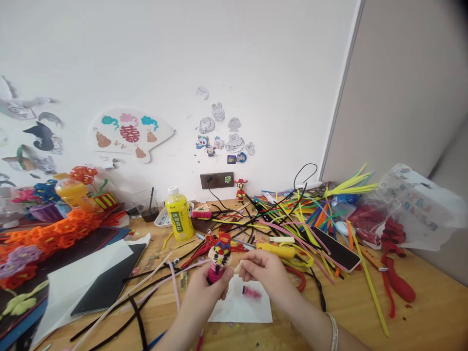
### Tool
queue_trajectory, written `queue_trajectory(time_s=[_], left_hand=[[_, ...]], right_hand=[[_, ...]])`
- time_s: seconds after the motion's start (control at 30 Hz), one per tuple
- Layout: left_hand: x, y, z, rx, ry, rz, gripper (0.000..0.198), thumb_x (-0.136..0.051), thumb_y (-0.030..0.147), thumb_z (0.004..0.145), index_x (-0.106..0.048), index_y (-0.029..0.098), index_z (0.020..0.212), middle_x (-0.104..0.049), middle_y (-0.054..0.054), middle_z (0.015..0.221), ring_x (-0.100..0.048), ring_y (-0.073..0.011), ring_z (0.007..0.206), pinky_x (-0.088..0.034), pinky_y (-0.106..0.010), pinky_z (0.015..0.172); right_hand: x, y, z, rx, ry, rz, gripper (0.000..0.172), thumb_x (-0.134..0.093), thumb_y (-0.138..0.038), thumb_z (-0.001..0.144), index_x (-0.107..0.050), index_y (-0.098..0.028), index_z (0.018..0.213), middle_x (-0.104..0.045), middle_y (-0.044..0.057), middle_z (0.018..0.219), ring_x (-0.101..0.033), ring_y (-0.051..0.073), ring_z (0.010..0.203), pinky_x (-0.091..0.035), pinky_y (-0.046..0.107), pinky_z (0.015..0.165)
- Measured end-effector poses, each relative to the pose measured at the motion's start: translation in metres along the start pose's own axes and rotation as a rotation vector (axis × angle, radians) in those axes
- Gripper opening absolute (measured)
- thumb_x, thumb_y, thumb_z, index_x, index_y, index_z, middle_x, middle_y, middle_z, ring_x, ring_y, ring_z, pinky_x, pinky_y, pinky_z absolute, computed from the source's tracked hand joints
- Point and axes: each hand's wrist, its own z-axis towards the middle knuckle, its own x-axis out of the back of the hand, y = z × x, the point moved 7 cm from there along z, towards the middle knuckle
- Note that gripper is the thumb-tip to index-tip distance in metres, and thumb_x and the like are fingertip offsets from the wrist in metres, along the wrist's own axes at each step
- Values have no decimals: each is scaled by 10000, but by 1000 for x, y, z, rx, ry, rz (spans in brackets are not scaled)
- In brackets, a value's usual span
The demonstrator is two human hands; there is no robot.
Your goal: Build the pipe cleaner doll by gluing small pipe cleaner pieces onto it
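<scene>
My left hand (207, 291) is closed around a small pipe-cleaner doll (220, 259) with a pink body, pale face and red and blue headpiece, held upright. My right hand (263, 274) pinches a small pale piece (239, 267) just right of the doll's head; I cannot make out what it is. Both hands hover over a white paper sheet (241, 306) on the wooden table (365, 312), where a small pink fuzzy piece (251, 292) lies. A bracelet (333, 330) circles my right wrist.
A big tangle of coloured pipe cleaners (300, 214) fills the table's back right, over a black phone (334, 249). A yellow glue gun (281, 251), yellow drink bottle (179, 213), plastic bag (413, 207) with red pieces, orange pipe-cleaner flowers (62, 229) and a dark tablet (109, 282) surround the hands.
</scene>
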Motion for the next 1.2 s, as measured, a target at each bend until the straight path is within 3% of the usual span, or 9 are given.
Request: queue_trajectory(time_s=[0.07,0.13,0.37,0.57,0.83,1.2], left_hand=[[-2,-2,0,26,-22,-41,313,-582,458,641,-443,194,546,-424,61,400,-378,-102,400,-301,-221,436],[-2,-2,-1,40,-25,-46,323,-588,467,634,-445,193,541,-423,62,394,-374,-99,390,-287,-218,425],[2,-2,1,50,-29,-20,308,-624,406,611,-433,190,505,-400,75,380,-360,-87,379,-269,-212,414],[-7,-5,-1,168,-210,-283,344,-642,421,607,-403,185,536,-414,78,416,-357,-61,364,-260,-209,419],[-16,-11,-6,261,-403,-335,374,-691,406,588,-389,187,565,-370,100,428,-302,-38,360,-211,-193,388],[-12,-14,-7,282,-413,-312,352,-683,405,602,-425,169,567,-377,96,430,-285,-33,372,-218,-191,382]], right_hand=[[1,-1,0,-2,7,43,233,-589,-386,733,-576,-153,721,-615,12,623,-561,126,561,-449,252,560],[3,-7,-2,65,18,-96,200,-564,-339,767,-574,-160,677,-599,4,601,-551,123,560,-439,243,555],[-16,-31,-19,633,-109,-980,180,-442,-106,840,-569,-153,720,-582,44,707,-514,164,686,-420,279,612],[-25,-37,-30,900,-250,-1154,202,-363,-112,887,-562,-130,913,-593,74,789,-511,176,753,-451,307,677],[-28,-43,-39,920,-416,-1253,249,-349,-153,906,-587,-155,832,-589,55,696,-501,159,642,-382,263,546],[-35,-35,-45,961,-444,-1384,262,-332,-139,909,-576,-147,814,-573,53,646,-485,167,600,-323,271,509]])
